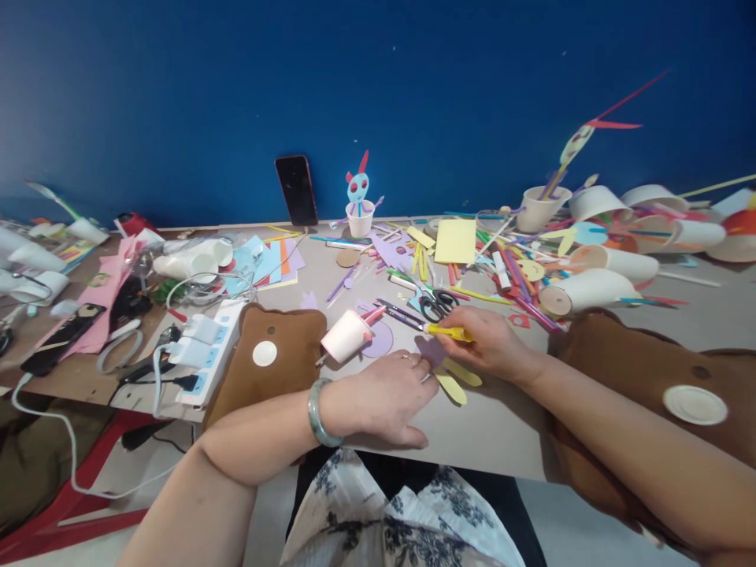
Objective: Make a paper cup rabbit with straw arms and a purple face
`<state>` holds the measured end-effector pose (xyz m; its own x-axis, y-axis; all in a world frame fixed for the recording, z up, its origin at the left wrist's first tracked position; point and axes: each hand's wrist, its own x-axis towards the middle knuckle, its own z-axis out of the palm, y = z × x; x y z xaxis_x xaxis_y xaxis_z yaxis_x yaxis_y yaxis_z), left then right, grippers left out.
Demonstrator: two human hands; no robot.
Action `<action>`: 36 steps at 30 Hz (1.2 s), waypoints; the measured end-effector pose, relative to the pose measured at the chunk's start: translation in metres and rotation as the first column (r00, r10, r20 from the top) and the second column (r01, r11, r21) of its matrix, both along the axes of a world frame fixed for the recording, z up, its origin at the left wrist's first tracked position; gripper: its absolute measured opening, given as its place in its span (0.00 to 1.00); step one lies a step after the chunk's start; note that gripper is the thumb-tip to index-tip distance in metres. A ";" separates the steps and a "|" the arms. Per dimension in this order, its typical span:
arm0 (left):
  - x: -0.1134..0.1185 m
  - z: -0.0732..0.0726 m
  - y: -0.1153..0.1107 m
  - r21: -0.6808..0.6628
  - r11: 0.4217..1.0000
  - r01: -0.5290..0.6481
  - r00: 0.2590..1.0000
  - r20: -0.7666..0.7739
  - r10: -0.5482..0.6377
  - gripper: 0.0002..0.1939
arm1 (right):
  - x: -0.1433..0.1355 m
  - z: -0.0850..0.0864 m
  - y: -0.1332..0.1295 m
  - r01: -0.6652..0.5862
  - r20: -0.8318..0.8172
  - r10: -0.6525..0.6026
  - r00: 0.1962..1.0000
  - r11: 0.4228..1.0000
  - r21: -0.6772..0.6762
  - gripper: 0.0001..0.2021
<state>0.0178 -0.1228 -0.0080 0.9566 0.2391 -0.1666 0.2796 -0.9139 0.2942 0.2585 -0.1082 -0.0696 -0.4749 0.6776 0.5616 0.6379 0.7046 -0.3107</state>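
Note:
My left hand [387, 400] lies palm down on the table, thumb stretched out, its fingertips by a purple paper piece [434, 349]. Two yellow-green paper strips with rounded ends [452, 386] stick out beside those fingers. In my right hand [487, 342] is a yellow pen-like tube [452, 332] with a pale tip, held just above the purple paper. Black-handled scissors [438, 304] rest a little beyond it. A white paper cup [344, 336] lies tilted left of my hands, a pink-red piece at its mouth, near a purple paper disc [378, 340].
A cup with a blue paper figure [359, 216] stands by the blue wall near a leaning phone [296, 190]. Several more cups [596, 291] lie at right. Brown cushions [277, 346] flank my arms. A power strip [213, 354] with cables sits left. Yellow paper [455, 241] lies behind.

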 end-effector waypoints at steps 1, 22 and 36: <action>0.000 -0.001 0.000 0.000 1.000 0.001 1.000 0.000 -0.001 0.27 | -0.001 -0.001 -0.001 0.000 -0.025 0.000 1.000 1.000 -0.006 0.04; 0.001 0.002 0.001 -0.015 1.000 0.010 0.999 -0.033 -0.010 0.31 | -0.011 0.002 -0.005 -0.157 0.224 0.166 0.960 0.986 -0.058 0.11; 0.000 -0.001 0.001 -0.017 1.000 0.011 1.000 -0.024 -0.012 0.30 | -0.009 0.002 -0.002 -0.129 0.227 0.152 0.962 0.985 -0.112 0.11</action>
